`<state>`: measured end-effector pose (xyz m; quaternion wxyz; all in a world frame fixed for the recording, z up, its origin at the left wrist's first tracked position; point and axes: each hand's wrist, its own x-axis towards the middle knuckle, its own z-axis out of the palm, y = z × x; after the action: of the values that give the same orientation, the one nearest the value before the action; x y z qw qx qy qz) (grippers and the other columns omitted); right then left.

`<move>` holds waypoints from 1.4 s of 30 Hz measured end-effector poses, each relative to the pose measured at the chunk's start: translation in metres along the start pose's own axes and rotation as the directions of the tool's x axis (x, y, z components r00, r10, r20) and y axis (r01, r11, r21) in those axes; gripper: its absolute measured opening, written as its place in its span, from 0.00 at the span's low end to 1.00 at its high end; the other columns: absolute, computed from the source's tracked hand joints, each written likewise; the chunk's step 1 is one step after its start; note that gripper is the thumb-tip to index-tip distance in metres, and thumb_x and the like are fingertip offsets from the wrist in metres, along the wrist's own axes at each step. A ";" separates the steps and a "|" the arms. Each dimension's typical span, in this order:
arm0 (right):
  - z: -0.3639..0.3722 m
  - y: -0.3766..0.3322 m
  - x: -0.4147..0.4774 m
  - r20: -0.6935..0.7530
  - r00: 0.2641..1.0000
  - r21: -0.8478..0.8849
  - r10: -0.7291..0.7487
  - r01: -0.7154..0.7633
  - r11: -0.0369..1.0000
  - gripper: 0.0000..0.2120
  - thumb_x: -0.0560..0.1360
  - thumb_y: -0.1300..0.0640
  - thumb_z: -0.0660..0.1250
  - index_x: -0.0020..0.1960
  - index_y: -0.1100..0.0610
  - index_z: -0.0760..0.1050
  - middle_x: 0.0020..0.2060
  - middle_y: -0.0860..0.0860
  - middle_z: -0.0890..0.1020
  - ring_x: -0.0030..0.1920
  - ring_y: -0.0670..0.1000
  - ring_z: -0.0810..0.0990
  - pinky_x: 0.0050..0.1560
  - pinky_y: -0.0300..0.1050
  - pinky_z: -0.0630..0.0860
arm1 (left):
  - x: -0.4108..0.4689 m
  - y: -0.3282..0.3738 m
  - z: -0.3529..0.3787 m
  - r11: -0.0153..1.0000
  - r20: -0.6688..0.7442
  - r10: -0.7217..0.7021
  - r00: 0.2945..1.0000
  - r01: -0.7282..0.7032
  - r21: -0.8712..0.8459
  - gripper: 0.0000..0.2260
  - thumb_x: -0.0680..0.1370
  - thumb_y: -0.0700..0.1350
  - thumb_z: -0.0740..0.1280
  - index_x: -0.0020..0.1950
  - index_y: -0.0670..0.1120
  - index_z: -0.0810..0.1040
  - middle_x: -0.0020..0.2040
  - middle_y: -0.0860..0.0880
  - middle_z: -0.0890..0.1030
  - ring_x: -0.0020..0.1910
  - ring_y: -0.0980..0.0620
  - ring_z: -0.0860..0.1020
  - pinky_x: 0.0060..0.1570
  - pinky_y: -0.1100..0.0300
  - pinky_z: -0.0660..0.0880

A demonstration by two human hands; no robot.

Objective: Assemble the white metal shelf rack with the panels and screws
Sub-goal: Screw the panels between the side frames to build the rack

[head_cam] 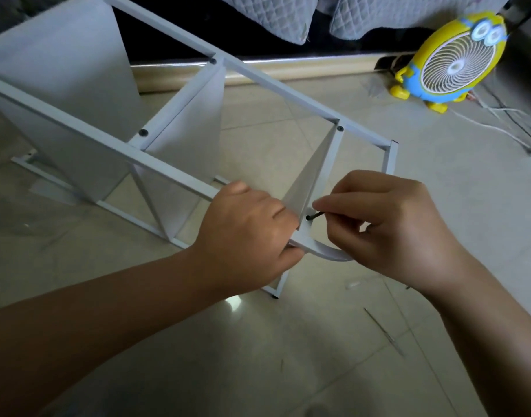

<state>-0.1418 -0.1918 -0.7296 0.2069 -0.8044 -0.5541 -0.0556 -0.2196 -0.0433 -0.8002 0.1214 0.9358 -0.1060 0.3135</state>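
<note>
This is a room in a home, most likely a bedroom. Glossy beige floor tiles [288, 356] cover the ground. Along the far side, a quilted grey bedcover [363, 16] hangs over a dark bed base. At far right stands a yellow cartoon-character fan [456, 61], white cables [499, 121] beside it.

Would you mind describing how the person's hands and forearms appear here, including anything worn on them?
Both the left hand and the right hand are bare: no gloves, rings, watch or bracelet show. Both forearms are uncovered as far as the picture's lower edge, with no sleeve or cuff in view. The fingernails that show look short and unpainted. No markings or bandages are visible on either.
</note>
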 end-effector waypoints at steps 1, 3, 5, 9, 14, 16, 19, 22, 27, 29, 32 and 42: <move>0.000 -0.001 0.001 0.015 1.000 -0.014 -0.006 0.006 1.000 0.10 0.63 0.73 0.64 0.38 0.64 0.82 0.29 0.57 0.78 0.26 0.54 0.75 0.25 0.44 0.70 | 0.000 -0.001 0.000 1.000 -0.007 0.014 1.000 -0.014 -0.004 0.15 0.71 0.50 0.66 0.27 0.44 0.75 0.23 0.49 0.71 0.22 0.51 0.68 0.34 0.62 0.57; -0.001 -0.003 0.002 0.054 0.998 -0.053 -0.018 0.021 0.998 0.08 0.63 0.72 0.64 0.36 0.65 0.80 0.29 0.57 0.77 0.26 0.56 0.74 0.23 0.44 0.71 | 0.001 -0.002 -0.001 0.999 -0.017 0.038 0.999 -0.038 -0.015 0.17 0.72 0.54 0.64 0.28 0.43 0.77 0.24 0.49 0.74 0.22 0.51 0.70 0.36 0.62 0.57; -0.002 -0.003 0.005 0.113 0.993 -0.102 -0.028 0.040 0.994 0.07 0.64 0.71 0.63 0.34 0.66 0.79 0.30 0.57 0.77 0.26 0.57 0.74 0.22 0.45 0.71 | 0.001 -0.003 -0.001 0.998 -0.032 0.053 0.998 -0.053 -0.024 0.18 0.71 0.55 0.65 0.28 0.43 0.78 0.24 0.48 0.75 0.22 0.50 0.72 0.36 0.63 0.57; -0.004 -0.005 0.012 0.254 0.966 -0.156 -0.054 0.096 0.983 0.10 0.66 0.67 0.58 0.35 0.63 0.79 0.31 0.55 0.75 0.25 0.56 0.75 0.21 0.43 0.71 | 0.000 -0.004 0.001 0.998 -0.068 0.054 0.996 -0.056 -0.028 0.19 0.71 0.57 0.65 0.29 0.43 0.78 0.24 0.48 0.75 0.23 0.50 0.72 0.35 0.61 0.57; -0.004 -0.005 0.014 0.298 0.954 -0.182 -0.007 0.065 0.981 0.07 0.63 0.67 0.62 0.36 0.63 0.79 0.31 0.55 0.76 0.25 0.57 0.76 0.22 0.46 0.73 | -0.002 -0.003 0.006 0.997 -0.114 0.074 0.991 -0.074 -0.004 0.20 0.72 0.58 0.64 0.29 0.43 0.78 0.24 0.48 0.75 0.23 0.50 0.72 0.32 0.62 0.64; -0.005 -0.002 0.012 0.293 0.956 -0.198 0.013 0.047 0.979 0.07 0.63 0.68 0.63 0.36 0.63 0.79 0.31 0.56 0.77 0.26 0.58 0.76 0.22 0.49 0.73 | -0.003 -0.004 0.007 0.996 -0.129 0.085 0.988 -0.085 0.003 0.20 0.72 0.58 0.64 0.29 0.43 0.78 0.24 0.48 0.75 0.23 0.50 0.72 0.32 0.62 0.65; -0.007 -0.004 0.006 0.289 0.957 -0.214 0.019 0.045 0.976 0.07 0.63 0.70 0.64 0.37 0.63 0.78 0.31 0.56 0.76 0.25 0.58 0.75 0.21 0.50 0.72 | -0.004 -0.005 0.008 0.996 -0.149 0.094 0.984 -0.094 0.004 0.21 0.72 0.58 0.63 0.30 0.43 0.79 0.25 0.47 0.77 0.24 0.50 0.74 0.33 0.62 0.66; -0.006 -0.010 0.001 0.255 0.967 -0.228 0.020 0.040 0.973 0.07 0.62 0.71 0.64 0.35 0.63 0.78 0.30 0.56 0.75 0.23 0.58 0.73 0.19 0.47 0.71 | -0.005 -0.004 0.009 0.996 -0.158 0.093 0.983 -0.094 0.005 0.20 0.72 0.57 0.63 0.31 0.43 0.80 0.26 0.47 0.78 0.24 0.50 0.75 0.33 0.62 0.68; -0.005 -0.013 0.006 0.239 0.971 -0.250 0.021 0.041 0.967 0.07 0.64 0.68 0.62 0.32 0.63 0.77 0.28 0.55 0.74 0.22 0.57 0.72 0.19 0.47 0.69 | -0.004 -0.003 0.010 0.996 -0.166 0.086 0.982 -0.084 0.019 0.18 0.70 0.57 0.68 0.31 0.43 0.80 0.25 0.47 0.76 0.23 0.50 0.73 0.34 0.61 0.68; -0.006 -0.015 0.011 0.251 0.968 -0.260 0.001 0.067 0.963 0.10 0.66 0.65 0.59 0.30 0.61 0.76 0.26 0.54 0.73 0.21 0.54 0.70 0.19 0.42 0.66 | -0.004 -0.003 0.010 0.996 -0.165 0.090 0.982 -0.090 0.009 0.18 0.70 0.57 0.68 0.31 0.42 0.79 0.25 0.47 0.76 0.23 0.50 0.73 0.34 0.61 0.69; -0.005 -0.022 0.016 0.293 0.956 -0.311 -0.027 0.122 0.943 0.10 0.64 0.63 0.61 0.26 0.59 0.74 0.23 0.52 0.71 0.20 0.50 0.67 0.19 0.38 0.62 | -0.005 -0.003 0.010 0.996 -0.158 0.093 0.983 -0.094 0.006 0.19 0.70 0.57 0.69 0.32 0.41 0.79 0.25 0.46 0.75 0.23 0.49 0.73 0.34 0.60 0.69; -0.002 -0.017 0.012 0.273 0.960 -0.242 0.057 0.011 0.970 0.14 0.68 0.60 0.54 0.30 0.60 0.75 0.26 0.52 0.72 0.23 0.53 0.71 0.23 0.40 0.65 | -0.023 0.000 0.005 1.000 -0.321 -0.018 0.947 0.020 0.004 0.16 0.68 0.54 0.71 0.45 0.45 0.71 0.46 0.45 0.73 0.45 0.47 0.70 0.49 0.54 0.65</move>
<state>-0.1526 -0.1768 -0.7196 0.0284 -0.8298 -0.5573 -0.0069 -0.2349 -0.0418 -0.8187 0.1368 0.8738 -0.0746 0.4606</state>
